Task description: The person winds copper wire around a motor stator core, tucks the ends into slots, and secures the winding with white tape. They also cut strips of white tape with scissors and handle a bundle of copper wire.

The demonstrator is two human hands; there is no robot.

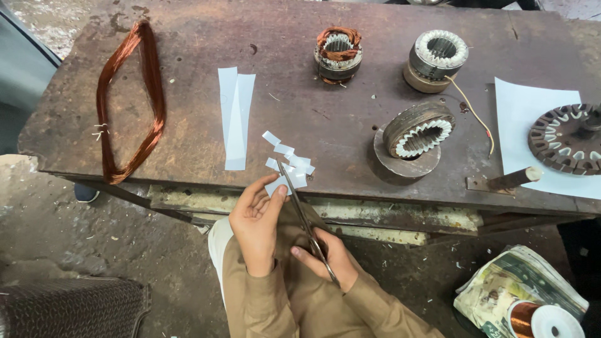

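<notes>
My left hand (255,216) pinches a small white paper piece (276,185) at the near edge of the workbench (300,119). The handles of a pair of scissors (300,213) are in my right hand (328,256), low over my lap. The blades point up and away, reaching the paper piece. Just beyond the blade tips lie several small cut paper pieces (289,158) on the bench.
Two long white paper strips (235,116) lie mid-bench. A copper wire coil (128,100) sits at the left. Three motor stators (338,53) (437,57) (416,133) stand at the centre and right. A flat lamination disc (566,138) rests on a white sheet (523,106). A wire spool (544,320) lies on the floor.
</notes>
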